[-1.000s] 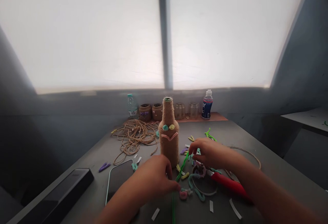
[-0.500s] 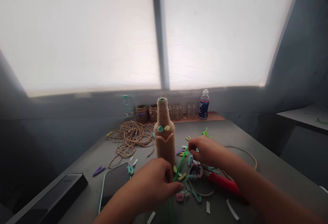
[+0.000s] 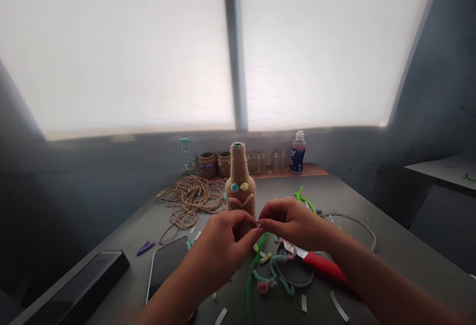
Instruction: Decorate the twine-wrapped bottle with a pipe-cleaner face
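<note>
Green strip (image 3: 250, 285) is at your fingertips: top end pinched, rest trailing down twd you over the table (image 3: 286, 186). Your L hand (image 3: 225, 243) & R hand (image 3: 293, 222) meet there, each w/ thumb & fingers in a narrow pinch on it; can't tell exact contact, fingers cover it. Bottle (image 3: 241, 178), twine-wrapped, stands upright just behind your hands, w/ teal & yellow dots over a pink V. Red-handled tool (image 3: 323, 263) is partly hidden by your R forearm, pastel bits (image 3: 263, 288) nearby. Tablet (image 3: 169, 260) lies by your L forearm; twine (image 3: 195, 193) piled farther back, L of bottle. Jars (image 3: 258, 162) line the far end.
</note>
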A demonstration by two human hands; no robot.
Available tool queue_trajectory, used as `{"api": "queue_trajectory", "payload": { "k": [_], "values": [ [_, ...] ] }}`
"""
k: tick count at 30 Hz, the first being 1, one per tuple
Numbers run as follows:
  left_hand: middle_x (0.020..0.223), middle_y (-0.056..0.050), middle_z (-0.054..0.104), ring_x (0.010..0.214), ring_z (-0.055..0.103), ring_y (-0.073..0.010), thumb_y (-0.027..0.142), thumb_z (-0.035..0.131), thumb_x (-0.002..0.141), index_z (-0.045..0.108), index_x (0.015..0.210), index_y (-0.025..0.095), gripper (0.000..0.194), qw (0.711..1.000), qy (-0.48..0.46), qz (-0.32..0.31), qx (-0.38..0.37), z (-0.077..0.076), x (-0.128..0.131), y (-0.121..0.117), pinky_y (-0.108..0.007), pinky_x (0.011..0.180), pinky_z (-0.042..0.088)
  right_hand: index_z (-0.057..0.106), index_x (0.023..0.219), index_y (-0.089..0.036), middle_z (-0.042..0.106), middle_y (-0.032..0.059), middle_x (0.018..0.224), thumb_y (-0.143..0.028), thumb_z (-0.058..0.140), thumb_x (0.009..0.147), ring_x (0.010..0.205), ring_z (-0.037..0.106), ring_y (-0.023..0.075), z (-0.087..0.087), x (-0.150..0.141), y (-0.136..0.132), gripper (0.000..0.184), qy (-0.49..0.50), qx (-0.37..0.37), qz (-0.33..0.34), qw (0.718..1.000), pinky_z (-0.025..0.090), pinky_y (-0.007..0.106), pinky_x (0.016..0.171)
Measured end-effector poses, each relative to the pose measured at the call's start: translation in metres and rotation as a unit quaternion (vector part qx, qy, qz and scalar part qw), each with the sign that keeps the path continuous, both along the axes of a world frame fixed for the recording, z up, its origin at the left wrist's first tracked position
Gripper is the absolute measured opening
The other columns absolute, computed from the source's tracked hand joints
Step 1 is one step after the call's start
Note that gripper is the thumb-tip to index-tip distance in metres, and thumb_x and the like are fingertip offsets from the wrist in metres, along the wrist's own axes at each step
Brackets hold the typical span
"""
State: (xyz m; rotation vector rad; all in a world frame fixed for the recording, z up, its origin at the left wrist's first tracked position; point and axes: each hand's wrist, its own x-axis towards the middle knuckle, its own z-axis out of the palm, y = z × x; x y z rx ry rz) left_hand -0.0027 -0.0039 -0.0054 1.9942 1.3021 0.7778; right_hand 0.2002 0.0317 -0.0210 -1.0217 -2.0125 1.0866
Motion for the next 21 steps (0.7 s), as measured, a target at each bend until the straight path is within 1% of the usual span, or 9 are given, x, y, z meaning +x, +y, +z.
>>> {"api": "queue_trajectory", "payload": {
  "k": [3,7,10,11,13,15,17,21],
  "values": [
    [0.064,-0.001,0.066,0.055,0.060,-0.0159,0.039,0.057,0.092,0.069,0.077,0.019,0.028,1.000,-0.005,0.014,0.009,0.001,-0.001,0.000,-0.025,0.050,0.041,0.071,0.087,-0.015,0.050,-0.0043,0.062,-0.039,0.069,0.091,0.057,0.040,0.0099,-0.001,0.001,0.003,0.024,0.022,0.001,0.005,1.000,0.031,0.023,0.049],
    [0.058,0.001,0.061,0.051,0.057,-0.0152,0.037,0.063,0.086,0.067,0.071,0.019,0.024,0.998,-0.012,0.047,0.034,0.001,0.000,0.000,-0.025,0.049,0.041,0.072,0.088,-0.015,0.049,-0.0046,0.062,-0.040,0.070,0.091,0.056,0.040,0.0098,0.000,0.002,0.001,0.026,0.040,0.008,0.016,0.999,0.032,0.023,0.049],
    [0.056,0.002,0.060,0.049,0.056,-0.0146,0.036,0.065,0.083,0.064,0.068,0.020,0.022,0.995,-0.036,0.081,0.042,0.003,0.000,-0.001,-0.025,0.048,0.041,0.073,0.091,-0.016,0.058,-0.0021,0.067,-0.035,0.071,0.090,0.060,0.048,0.0114,0.005,0.002,-0.004,0.019,0.044,0.018,0.030,0.998,0.039,0.023,0.053],
    [0.056,0.003,0.060,0.048,0.056,-0.0145,0.035,0.065,0.082,0.064,0.068,0.020,0.021,0.994,-0.049,0.093,0.043,0.003,0.001,-0.001,-0.025,0.048,0.042,0.074,0.091,-0.017,0.062,-0.0010,0.071,-0.032,0.073,0.089,0.063,0.052,0.0121,0.006,0.002,-0.006,0.015,0.042,0.035,0.032,0.998,0.042,0.024,0.056],
    [0.054,0.003,0.059,0.047,0.056,-0.0142,0.034,0.064,0.081,0.063,0.067,0.021,0.019,0.989,-0.079,0.112,0.046,0.004,0.001,-0.001,-0.025,0.049,0.043,0.075,0.091,-0.019,0.066,0.0003,0.080,-0.025,0.075,0.087,0.069,0.057,0.0128,0.007,0.001,-0.008,0.007,0.022,0.106,0.029,0.994,0.045,0.024,0.063],
    [0.050,0.004,0.057,0.044,0.054,-0.0139,0.034,0.064,0.080,0.062,0.067,0.021,0.019,0.985,-0.109,0.124,0.047,0.005,0.001,-0.001,-0.025,0.048,0.043,0.076,0.092,-0.020,0.067,0.0008,0.086,-0.021,0.074,0.087,0.071,0.060,0.0125,0.005,-0.002,-0.010,0.005,-0.006,0.204,0.023,0.979,0.047,0.024,0.066],
    [0.049,0.005,0.056,0.043,0.054,-0.0137,0.035,0.064,0.080,0.061,0.067,0.021,0.019,0.982,-0.133,0.127,0.043,0.006,0.001,-0.001,-0.025,0.047,0.043,0.075,0.095,-0.021,0.068,0.0015,0.089,-0.021,0.071,0.090,0.073,0.062,0.0128,0.002,-0.005,-0.010,0.006,-0.027,0.274,0.014,0.961,0.047,0.024,0.067],
    [0.048,0.004,0.057,0.043,0.054,-0.0141,0.038,0.065,0.081,0.063,0.070,0.020,0.022,0.982,-0.152,0.113,0.030,0.008,0.003,-0.002,-0.025,0.046,0.042,0.071,0.098,-0.023,0.068,0.0028,0.089,-0.029,0.066,0.095,0.074,0.063,0.0154,-0.003,-0.009,-0.012,0.009,-0.048,0.330,-0.013,0.943,0.048,0.027,0.068]
  ]
}}
